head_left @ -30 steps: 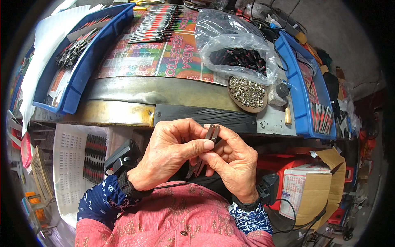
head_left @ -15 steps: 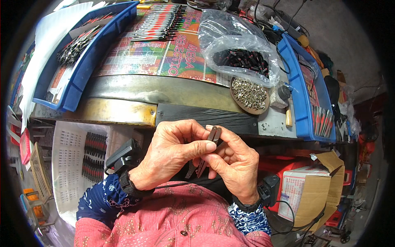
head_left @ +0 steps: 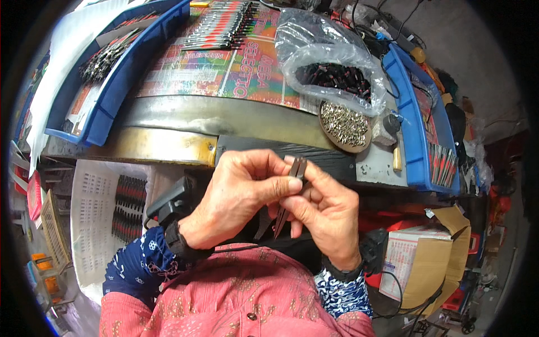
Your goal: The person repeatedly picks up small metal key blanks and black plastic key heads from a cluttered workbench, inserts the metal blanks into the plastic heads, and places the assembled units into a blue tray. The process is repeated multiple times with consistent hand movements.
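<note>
A small dark tool (head_left: pixel 293 185), made of 2 slim flat arms joined at the top, is held between both hands just in front of the chest, below the near edge of the bench (head_left: pixel 168 147). Its upper end is pinched by the left hand (head_left: pixel 238 196), thumb lying along one side and the fingers curled over the other. The right hand (head_left: pixel 325 210) is closed around the tool from the other side, its index finger pressed against the upper end and its remaining fingers folded in toward the palm. The 2 hands are touching each other around the tool. The lower ends of the arms point down toward the pink shirt (head_left: pixel 241 297) and are partly hidden by the fingers.

On the bench, well apart from the hands, a round dish (head_left: pixel 343 124) heaped with small silvery metal parts is seen. Just behind it a clear plastic bag (head_left: pixel 331 67) holding dark parts with red ends is lying. A row of finished tools (head_left: pixel 224 25) is laid out on a colourful printed sheet (head_left: pixel 224 73). A blue tray (head_left: pixel 106 73) stands to the left and another blue tray (head_left: pixel 421 123) to the right. A white basket (head_left: pixel 98 219) with dark pieces is placed below the bench on the left, and a cardboard box (head_left: pixel 432 258) on the right.
</note>
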The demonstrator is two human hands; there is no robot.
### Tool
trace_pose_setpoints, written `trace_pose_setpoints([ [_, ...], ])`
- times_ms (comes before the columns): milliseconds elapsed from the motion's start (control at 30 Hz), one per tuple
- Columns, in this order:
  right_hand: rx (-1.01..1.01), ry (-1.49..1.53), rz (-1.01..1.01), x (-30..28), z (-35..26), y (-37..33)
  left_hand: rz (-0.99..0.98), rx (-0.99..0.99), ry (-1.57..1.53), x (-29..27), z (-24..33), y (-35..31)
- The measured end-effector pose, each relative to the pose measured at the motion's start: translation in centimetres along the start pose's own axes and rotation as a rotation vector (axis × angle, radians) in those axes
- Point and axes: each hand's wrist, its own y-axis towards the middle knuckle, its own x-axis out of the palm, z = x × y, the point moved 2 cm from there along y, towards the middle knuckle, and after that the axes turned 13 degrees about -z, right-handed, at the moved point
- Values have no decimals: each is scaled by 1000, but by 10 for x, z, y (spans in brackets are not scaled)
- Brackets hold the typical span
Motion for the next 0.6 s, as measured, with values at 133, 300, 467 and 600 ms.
trace_pose_setpoints([
  [133, -6, 47, -58, -4, -7, 8, -56, 113, -52, -2, 5, 4],
  [300, -3, 115, -46, -2, -5, 10, -33, 82, -12, -6, 0, 8],
  [467, -33, 108, -54, -1, 0, 12, -26, 31, 9, -9, -2, 8],
  [600, -51, 101, -58, -2, 1, 11, -16, 55, 28, -5, -1, 8],
])
